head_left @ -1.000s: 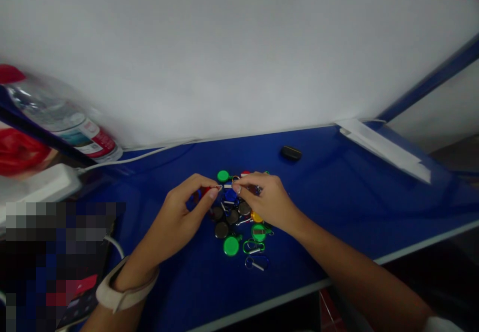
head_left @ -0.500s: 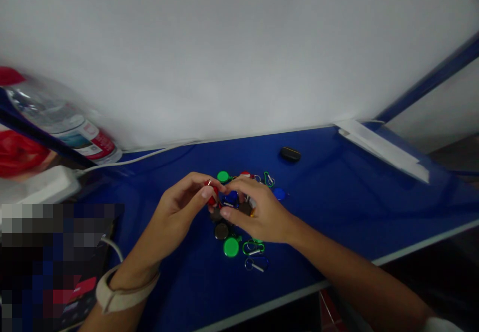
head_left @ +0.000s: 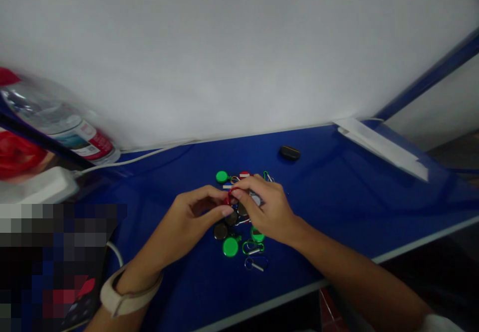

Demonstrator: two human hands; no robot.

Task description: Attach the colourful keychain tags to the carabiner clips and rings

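Note:
My left hand (head_left: 194,217) and my right hand (head_left: 271,210) meet over a loose pile of badge reels. Between their fingertips is a red badge reel (head_left: 229,198), pinched by the left thumb and fingers. The right thumb and forefinger close on its red clip end; most of the reel is hidden by fingers. Around and under the hands lie a dark reel (head_left: 220,231), a green reel (head_left: 230,247), another green reel (head_left: 222,176) at the back, and carabiners (head_left: 253,247) with key rings.
A small black case (head_left: 289,153) sits farther back on the blue table (head_left: 318,192). White folded sheets (head_left: 383,147) lie at right. To the left stand a plastic bottle (head_left: 80,135) and a white power strip (head_left: 41,190) with a cable.
My left hand has moved right with the red badge reel. My right hand has shifted slightly right and now pinches the reel's clip end, exposing more of the pile in front.

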